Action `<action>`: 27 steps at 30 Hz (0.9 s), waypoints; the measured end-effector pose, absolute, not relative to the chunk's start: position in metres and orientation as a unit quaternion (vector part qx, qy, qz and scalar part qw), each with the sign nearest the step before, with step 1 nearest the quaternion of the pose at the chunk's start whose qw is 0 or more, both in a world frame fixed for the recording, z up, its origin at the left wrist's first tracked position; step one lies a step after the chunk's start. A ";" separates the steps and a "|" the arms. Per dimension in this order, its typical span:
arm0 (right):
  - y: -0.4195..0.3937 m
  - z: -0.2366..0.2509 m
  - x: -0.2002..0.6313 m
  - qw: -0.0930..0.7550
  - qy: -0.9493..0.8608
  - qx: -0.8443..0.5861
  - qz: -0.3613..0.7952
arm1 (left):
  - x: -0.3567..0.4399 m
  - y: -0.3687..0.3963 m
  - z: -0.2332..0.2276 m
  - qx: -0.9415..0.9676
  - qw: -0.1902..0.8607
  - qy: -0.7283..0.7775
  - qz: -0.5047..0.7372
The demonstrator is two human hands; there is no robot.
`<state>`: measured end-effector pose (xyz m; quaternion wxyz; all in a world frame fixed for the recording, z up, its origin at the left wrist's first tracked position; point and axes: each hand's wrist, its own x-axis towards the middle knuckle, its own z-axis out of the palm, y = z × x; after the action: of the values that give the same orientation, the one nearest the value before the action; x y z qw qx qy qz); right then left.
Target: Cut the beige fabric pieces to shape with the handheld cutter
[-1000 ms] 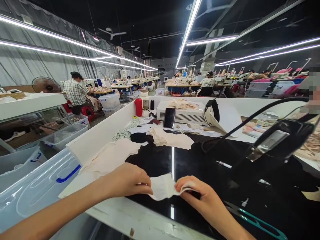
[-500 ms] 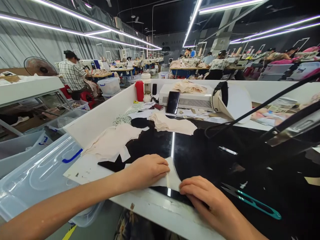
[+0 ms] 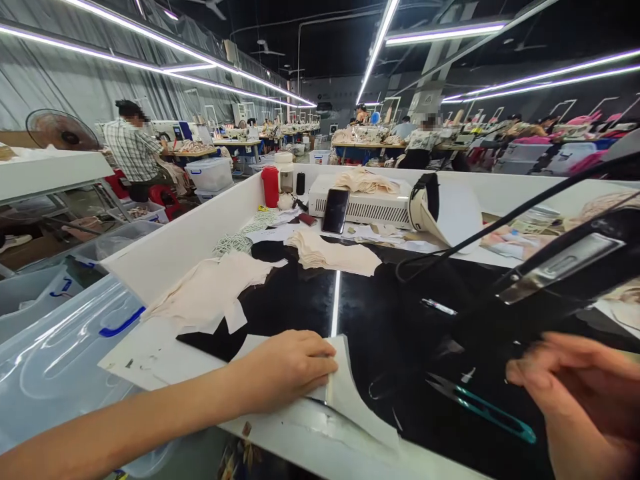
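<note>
While the white fabric piece lay flat on the black desk, close to its near edge, my left hand rested palm down on its left part, fingers spread flat and pressing rather than gripping. The piece ran out from under those fingers to the right and toward me, its long axis slanting along the near edge of the desk.

My right hand hung well apart from it on the far right, raised a little off the surface and blurred; its fingers were loosely curled and half open, and I could see nothing held in them. Between that hand and the fabric lay the teal-handled thread snips, lengthwise from upper left to lower right, the dark tips pointing toward the fabric and the handle toward my right hand, which was plainly the nearer of the two.

Farther up the desk sat a pile of cream fabric pieces, and more cream cloth lay to the left by the white side wall. Behind these stood a phone leaning on a white machine, and a red bottle. A clear plastic bin sat to the left below the desk. Other people worked at tables far off.
</note>
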<state>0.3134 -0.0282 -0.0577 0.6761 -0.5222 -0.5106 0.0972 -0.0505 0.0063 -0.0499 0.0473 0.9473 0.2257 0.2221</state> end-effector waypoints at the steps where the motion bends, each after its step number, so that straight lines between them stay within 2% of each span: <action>1: -0.024 -0.049 0.311 0.686 -0.499 -0.518 0.110 | -0.047 0.004 -0.051 0.948 0.050 0.219 0.226; 6: -0.006 -0.004 0.274 0.665 -0.513 -0.503 0.203 | -0.033 -0.003 -0.052 0.959 0.066 0.177 0.211; 9: 0.005 0.008 0.254 0.695 -0.493 -0.471 0.229 | -0.026 -0.004 -0.049 0.962 0.042 0.165 0.212; 21: 0.015 0.007 0.189 0.747 -0.484 -0.352 0.290 | -0.001 -0.014 -0.053 0.958 -0.066 0.182 0.213; 27: 0.019 -0.001 0.181 0.755 -0.482 -0.306 0.322 | -0.001 -0.018 -0.060 0.943 -0.086 0.186 0.262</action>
<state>0.1813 0.0190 -0.0014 0.7553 -0.3056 -0.4822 0.3219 -0.0008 -0.0179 -0.0598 -0.0858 0.9429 0.1861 0.2624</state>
